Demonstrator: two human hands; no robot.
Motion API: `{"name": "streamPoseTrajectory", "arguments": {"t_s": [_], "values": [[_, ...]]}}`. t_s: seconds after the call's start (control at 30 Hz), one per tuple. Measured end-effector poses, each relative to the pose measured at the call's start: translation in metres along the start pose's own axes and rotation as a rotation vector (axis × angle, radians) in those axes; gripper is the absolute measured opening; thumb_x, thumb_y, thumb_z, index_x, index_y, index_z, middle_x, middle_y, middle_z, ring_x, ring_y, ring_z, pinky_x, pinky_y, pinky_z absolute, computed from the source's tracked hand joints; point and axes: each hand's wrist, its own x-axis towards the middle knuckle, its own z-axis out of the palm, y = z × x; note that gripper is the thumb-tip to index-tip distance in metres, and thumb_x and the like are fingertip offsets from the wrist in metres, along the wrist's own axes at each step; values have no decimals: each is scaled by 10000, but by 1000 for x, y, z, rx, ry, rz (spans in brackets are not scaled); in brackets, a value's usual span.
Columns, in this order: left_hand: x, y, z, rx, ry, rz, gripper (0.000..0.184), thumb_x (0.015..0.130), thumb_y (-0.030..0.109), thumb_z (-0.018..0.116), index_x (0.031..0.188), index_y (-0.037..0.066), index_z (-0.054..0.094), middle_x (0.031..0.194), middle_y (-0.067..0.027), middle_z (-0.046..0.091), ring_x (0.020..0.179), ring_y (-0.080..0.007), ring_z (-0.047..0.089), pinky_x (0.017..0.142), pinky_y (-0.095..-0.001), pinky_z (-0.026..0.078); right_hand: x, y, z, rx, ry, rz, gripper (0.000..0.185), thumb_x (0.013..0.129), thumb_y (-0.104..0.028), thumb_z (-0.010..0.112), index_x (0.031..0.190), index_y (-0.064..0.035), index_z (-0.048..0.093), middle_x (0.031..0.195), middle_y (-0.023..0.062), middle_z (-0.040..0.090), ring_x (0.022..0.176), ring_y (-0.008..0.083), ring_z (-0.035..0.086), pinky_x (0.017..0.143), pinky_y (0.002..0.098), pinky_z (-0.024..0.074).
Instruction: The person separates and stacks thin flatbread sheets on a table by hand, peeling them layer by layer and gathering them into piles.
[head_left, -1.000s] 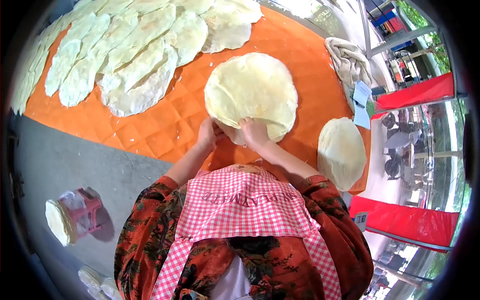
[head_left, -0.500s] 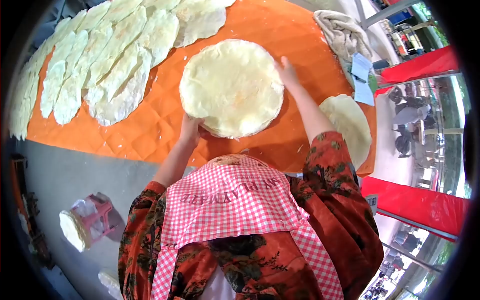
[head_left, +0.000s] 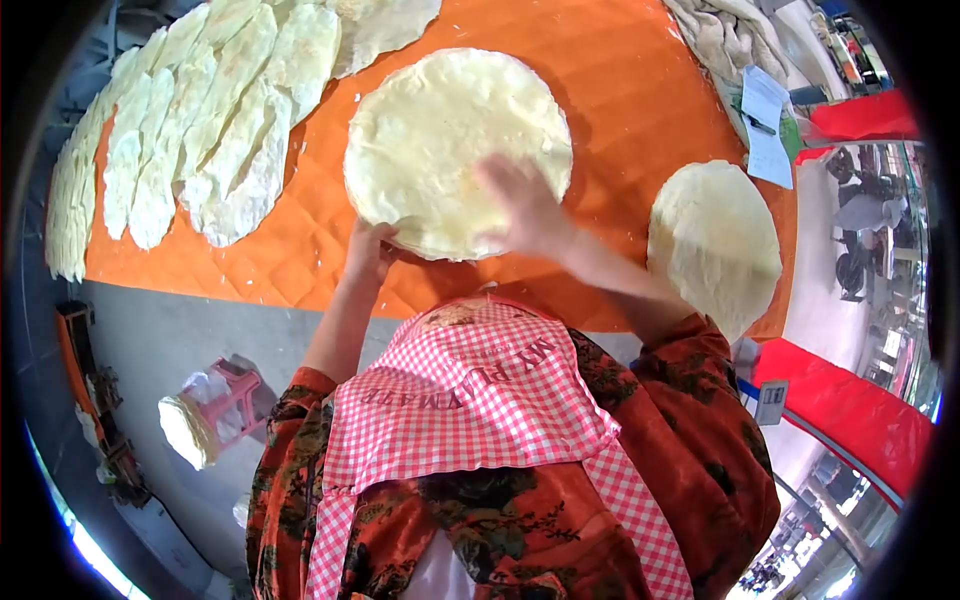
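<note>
A stack of round, pale flatbreads (head_left: 440, 130) lies on the orange cloth (head_left: 330, 200) in front of me. My left hand (head_left: 372, 248) grips its near left edge, thumb on top and the other fingers mostly hidden below. Over the near right part of the stack is my right hand (head_left: 525, 210), blurred by motion, with its fingers apart and nothing seen in them. Whether it touches the top flatbread I cannot tell. To the right, another pale round flatbread pile (head_left: 712, 245) sits near the cloth's edge.
Overlapping flatbreads (head_left: 205, 120) cover the far left of the cloth. At the back right are a bunched towel (head_left: 728, 38) and blue paper (head_left: 766, 125) with a pen. On the floor at left, a pink stool (head_left: 232, 402) stands beside more flatbreads (head_left: 188, 432).
My right hand has come from the stack's right edge to over its near right part. My left hand stays at the near left edge. The view has shifted somewhat.
</note>
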Motion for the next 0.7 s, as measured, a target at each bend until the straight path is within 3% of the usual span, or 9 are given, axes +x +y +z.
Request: {"name": "streamPoseTrajectory", "arguments": {"t_s": [0.07, 0.2, 0.33, 0.37, 0.43, 0.47, 0.53, 0.6, 0.7], "values": [[12, -6, -9, -99, 5, -56, 565, 767, -45, 480, 1320, 11, 381, 1232, -186, 519, 1032, -333, 597, 825, -478, 558, -15, -40, 6, -29, -154, -25, 944, 653, -479, 771, 1381, -39, 361, 1329, 191, 455, 1300, 343, 387, 1052, 584, 246], [15, 7, 7, -289, 48, -154, 493, 794, 26, 507, 1280, -5, 429, 1196, -169, 547, 1045, -304, 584, 880, -473, 529, -27, -36, 54, -161, -16, -1, 669, 728, -295, 709, 1294, -58, 443, 1154, 185, 553, 1099, 343, 534, 893, 527, 407], [-4, 52, 22, -404, -114, 110, 385, 878, 156, 509, 1232, 9, 473, 1131, -121, 579, 1042, -269, 575, 919, -423, 493, 44, -56, -10, 3, -99, 158, 289, 814, -73, 524, 1085, -78, 623, 798, 170, 656, 739, 353, 639, 649, 457, 489], [-7, 65, 7, -432, -234, 231, 402, 906, 267, 525, 1231, 31, 493, 1122, -114, 578, 992, -246, 581, 925, -435, 467, 67, -59, -35, 63, 112, 4, 223, 805, -71, 539, 990, -90, 662, 674, 186, 615, 636, 365, 622, 583, 476, 479], [-37, 96, 4, -388, -227, 401, 456, 886, 364, 569, 1251, 99, 498, 1178, -92, 533, 1058, -213, 520, 943, -503, 411, 114, -68, -97, 80, 221, 14, 170, 807, -89, 564, 938, -63, 670, 795, 217, 644, 728, 361, 646, 654, 458, 505], [-42, 106, -3, -281, -123, 511, 498, 866, 379, 598, 1276, 124, 479, 1226, -88, 506, 1105, -208, 489, 956, -528, 382, 131, -67, -138, 128, 2, 159, 192, 805, -101, 571, 960, -49, 671, 854, 230, 651, 744, 335, 661, 675, 424, 522], [-14, 90, -48, 165, 228, 583, 621, 817, 368, 661, 1342, 157, 406, 1329, -76, 438, 1206, -212, 411, 974, -515, 342, 161, -31, -174, 348, -56, 259, 309, 718, -112, 659, 1005, 2, 667, 795, 135, 693, 730, 207, 678, 700, 348, 541], [-24, 77, -41, 137, 151, 462, 692, 801, 285, 671, 1394, 138, 347, 1393, -90, 396, 1280, -248, 371, 1012, -492, 314, 160, -18, -200, 608, -67, 386, 382, 696, -130, 706, 1038, 27, 644, 892, 96, 685, 809, 183, 664, 774, 332, 533], [1, 43, -63, -141, -169, 295, 516, 841, 200, 634, 1275, -21, 464, 1227, -114, 557, 1126, -245, 532, 979, -395, 420, 141, 52, -159, 887, -95, 502, 418, 722, -155, 722, 1088, 23, 630, 982, 102, 677, 872, 198, 654, 814, 328, 515]]}}
